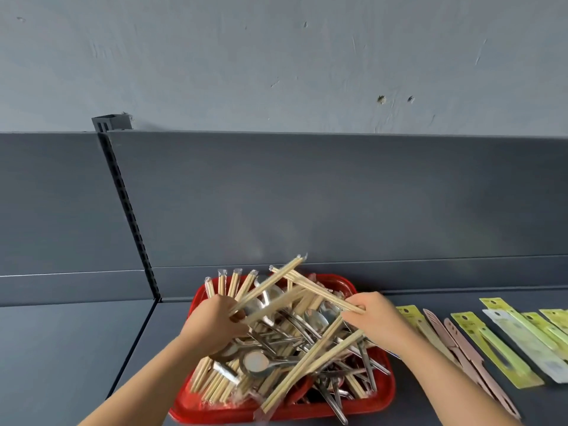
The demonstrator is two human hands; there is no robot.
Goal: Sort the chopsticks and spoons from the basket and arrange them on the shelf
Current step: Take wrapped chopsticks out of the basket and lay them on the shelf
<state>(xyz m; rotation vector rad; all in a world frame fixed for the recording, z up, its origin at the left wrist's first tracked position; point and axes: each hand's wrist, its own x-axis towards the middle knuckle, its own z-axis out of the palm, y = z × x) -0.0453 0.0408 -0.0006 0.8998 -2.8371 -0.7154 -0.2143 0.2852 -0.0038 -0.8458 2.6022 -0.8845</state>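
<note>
A red plastic basket (pixel 381 398) sits on the grey shelf (pixel 76 348), heaped with wrapped wooden chopsticks (pixel 215 379) and metal spoons (pixel 256 362). Over the basket's left side, my left hand (pixel 213 325) grips a fan of several wrapped chopstick pairs (pixel 233 282) that point up and away. Over the right side, my right hand (pixel 373 318) pinches the near end of one wrapped pair (pixel 310 287), which slants up to the left across the pile.
To the right of the basket, flat packets lie side by side on the shelf: pink ones (pixel 461 345) and yellow-green ones (pixel 491 348). A slotted upright post (pixel 129 207) divides the dark back panel. The shelf left of the basket shows bare grey surface.
</note>
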